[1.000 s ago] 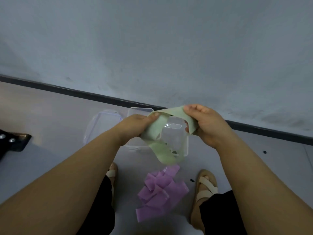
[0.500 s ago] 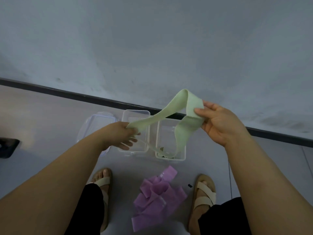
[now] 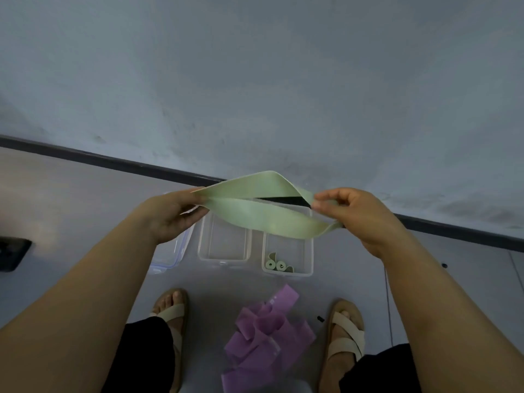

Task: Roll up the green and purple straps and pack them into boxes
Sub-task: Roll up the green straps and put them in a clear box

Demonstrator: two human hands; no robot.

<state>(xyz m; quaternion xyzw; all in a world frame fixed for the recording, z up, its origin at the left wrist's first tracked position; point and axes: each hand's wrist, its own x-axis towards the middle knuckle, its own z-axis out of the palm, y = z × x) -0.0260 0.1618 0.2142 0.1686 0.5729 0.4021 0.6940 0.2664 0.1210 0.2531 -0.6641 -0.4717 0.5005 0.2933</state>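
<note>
A person stands over the floor (image 3: 85,194), both hands raised in the middle of the frame. Between them runs a pale green strap (image 3: 263,219), a flat loop pulled sideways with one band arching above and the other sagging below. The left hand (image 3: 170,214) has its grip pinching the strap's left fold between thumb and fingers. The right hand (image 3: 360,217) has its fingers curled, its grip pinching the right fold.

The strap hangs above two clear boxes on the floor just below centre. The middle box (image 3: 224,241) shows nothing inside. The right box (image 3: 296,248) holds two rolled green straps (image 3: 275,265) against its near wall. Left of the boxes, partly hidden by the left forearm, lies a clear lid (image 3: 170,258) with a blue edge.

In the lower centre, a loose pile of purple straps (image 3: 266,333) lies on the floor between the person's feet in beige sandals (image 3: 344,330). A dark baseboard (image 3: 113,161) crosses the frame under a grey wall (image 3: 255,80). A dark object (image 3: 12,253) sits at the left edge; what it is cannot be told.
</note>
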